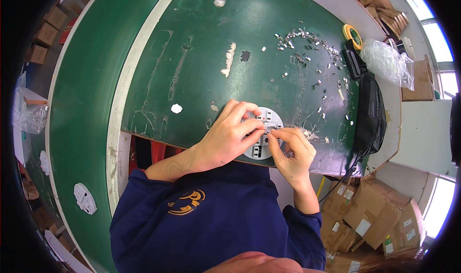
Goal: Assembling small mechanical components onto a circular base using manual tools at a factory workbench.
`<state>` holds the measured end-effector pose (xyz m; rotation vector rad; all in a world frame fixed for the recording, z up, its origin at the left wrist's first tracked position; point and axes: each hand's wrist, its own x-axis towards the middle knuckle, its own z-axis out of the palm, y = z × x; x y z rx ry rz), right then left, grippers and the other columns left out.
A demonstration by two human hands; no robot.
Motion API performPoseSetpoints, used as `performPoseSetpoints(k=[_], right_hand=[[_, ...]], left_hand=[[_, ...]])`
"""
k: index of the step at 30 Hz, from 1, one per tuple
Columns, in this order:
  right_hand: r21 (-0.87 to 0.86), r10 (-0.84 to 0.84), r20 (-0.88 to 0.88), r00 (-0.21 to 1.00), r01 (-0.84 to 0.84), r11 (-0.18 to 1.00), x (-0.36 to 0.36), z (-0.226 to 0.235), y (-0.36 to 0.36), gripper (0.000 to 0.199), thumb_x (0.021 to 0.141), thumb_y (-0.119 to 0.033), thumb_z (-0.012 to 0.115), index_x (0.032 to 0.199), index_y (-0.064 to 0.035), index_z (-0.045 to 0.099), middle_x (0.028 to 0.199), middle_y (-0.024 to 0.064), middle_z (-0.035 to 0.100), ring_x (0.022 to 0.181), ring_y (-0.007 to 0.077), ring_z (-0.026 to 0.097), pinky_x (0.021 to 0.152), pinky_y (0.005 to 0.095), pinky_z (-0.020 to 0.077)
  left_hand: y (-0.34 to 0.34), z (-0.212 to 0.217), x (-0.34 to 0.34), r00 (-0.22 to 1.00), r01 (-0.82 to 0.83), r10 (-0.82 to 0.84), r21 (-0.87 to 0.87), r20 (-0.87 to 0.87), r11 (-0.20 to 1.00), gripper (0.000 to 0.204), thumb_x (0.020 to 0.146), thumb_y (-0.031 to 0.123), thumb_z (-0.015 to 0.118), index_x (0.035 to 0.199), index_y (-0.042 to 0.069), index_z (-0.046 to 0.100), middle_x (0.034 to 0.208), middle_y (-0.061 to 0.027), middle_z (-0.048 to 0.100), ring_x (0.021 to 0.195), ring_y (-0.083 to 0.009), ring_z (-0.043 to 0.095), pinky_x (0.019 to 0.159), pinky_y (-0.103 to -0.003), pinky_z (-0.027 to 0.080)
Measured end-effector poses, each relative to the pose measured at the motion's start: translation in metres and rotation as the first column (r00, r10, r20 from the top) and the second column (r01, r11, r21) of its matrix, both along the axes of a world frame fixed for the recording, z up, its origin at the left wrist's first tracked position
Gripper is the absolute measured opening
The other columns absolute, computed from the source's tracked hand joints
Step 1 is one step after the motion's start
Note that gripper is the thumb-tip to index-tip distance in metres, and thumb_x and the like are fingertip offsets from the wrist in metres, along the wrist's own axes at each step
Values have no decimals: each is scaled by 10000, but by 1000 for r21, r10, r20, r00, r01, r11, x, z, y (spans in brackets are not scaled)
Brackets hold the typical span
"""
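At the table's near edge, left hand and right hand pinch a round grey-white slotted plastic disc.

Scuffed matt green table, shiny metal clips

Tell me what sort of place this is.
Most likely a small factory assembly bench. A worn green worktable is strewn with small metal clips, both hands work on a round grey plastic part at its edge, and stacks of cardboard boxes stand beside it.
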<state>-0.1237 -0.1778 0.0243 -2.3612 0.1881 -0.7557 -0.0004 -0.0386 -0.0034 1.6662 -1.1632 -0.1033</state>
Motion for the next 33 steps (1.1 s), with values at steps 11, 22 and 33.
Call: performPoseSetpoints(k=[11,22,33], right_hand=[[81,75,-167,983,-62,995,4,14,-4,141,777,43,745,891,-9,681,864,99,675,660,224,673,556,298,528],[75,194,-170,966,-184,980,18,5,-8,102,791,43,717,867,-2,667,851,83,667,650,206,631,552,309,481],[68,237,-405,883,-229,971,31,25,-11,79,797,39,681,864,12,648,813,113,630,662,270,630,606,342,501]], left_hand=[[5,2,2,998,38,-37,23,-57,999,142,775,4,751,896,39,686,1110,-51,584,876,-192,521,699,-297,479],[12,-3,4,994,-15,12,-28,-106,1000,162,751,-29,767,895,18,707,1033,-58,631,867,-172,601,708,-286,509],[12,-4,4,995,-24,23,-12,-98,1000,170,752,-27,762,902,20,697,1022,-62,644,888,-196,621,732,-297,517]])
